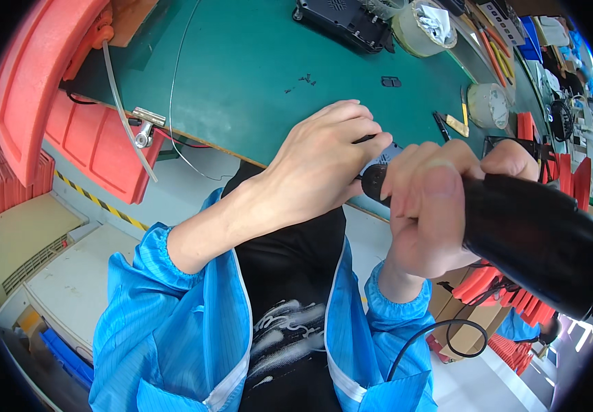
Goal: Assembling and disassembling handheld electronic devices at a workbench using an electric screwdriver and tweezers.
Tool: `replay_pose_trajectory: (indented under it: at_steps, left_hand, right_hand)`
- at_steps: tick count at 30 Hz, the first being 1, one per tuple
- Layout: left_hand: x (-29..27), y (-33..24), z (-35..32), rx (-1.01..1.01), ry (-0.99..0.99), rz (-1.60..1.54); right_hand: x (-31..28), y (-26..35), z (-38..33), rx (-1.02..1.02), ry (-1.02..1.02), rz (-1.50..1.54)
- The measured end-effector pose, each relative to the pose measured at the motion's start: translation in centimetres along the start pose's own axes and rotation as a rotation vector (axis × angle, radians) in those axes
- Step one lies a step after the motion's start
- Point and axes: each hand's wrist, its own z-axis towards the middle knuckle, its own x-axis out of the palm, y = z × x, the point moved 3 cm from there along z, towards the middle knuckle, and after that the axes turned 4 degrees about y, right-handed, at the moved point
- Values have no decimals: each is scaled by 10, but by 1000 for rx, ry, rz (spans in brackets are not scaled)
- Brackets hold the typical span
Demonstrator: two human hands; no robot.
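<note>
My right hand (437, 199) is wrapped round a thick black electric screwdriver (533, 233), whose nose points left toward my left hand. Close by, my left hand (331, 154) bends over the table edge with its fingers curled round a small dark part (386, 156) with a dotted grille. Most of that part is hidden behind my fingers and the tool's nose. Whether the tip touches it, I cannot tell. Small dark pieces, probably screws (303, 81), lie scattered on the green mat (241, 75) beyond my left hand, and a small flat black piece (391, 82) lies farther right.
A black device housing (344, 24) and a round tub (413, 34) with white tissue stand at the back. A black pen (441, 126), a yellow-handled tool (463, 113) and another tub (487, 106) are at right. Red foam trays (18, 89) and a metal clamp (147, 127) border the left.
</note>
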Motion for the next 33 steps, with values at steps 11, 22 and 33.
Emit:
replay_pose_trajectory:
  at_steps: [11,22,33]
  left_hand:
    - [1,0,1,17,-11,-4]
    - [-3,-5,0,0,-7,8]
    - [-25,-10,-7,5,-75,4]
  right_hand:
    - [3,-3,6,-46,-43,106]
    - [-1,-1,11,-103,-87,212]
    - [-24,1,10,-171,-143,319]
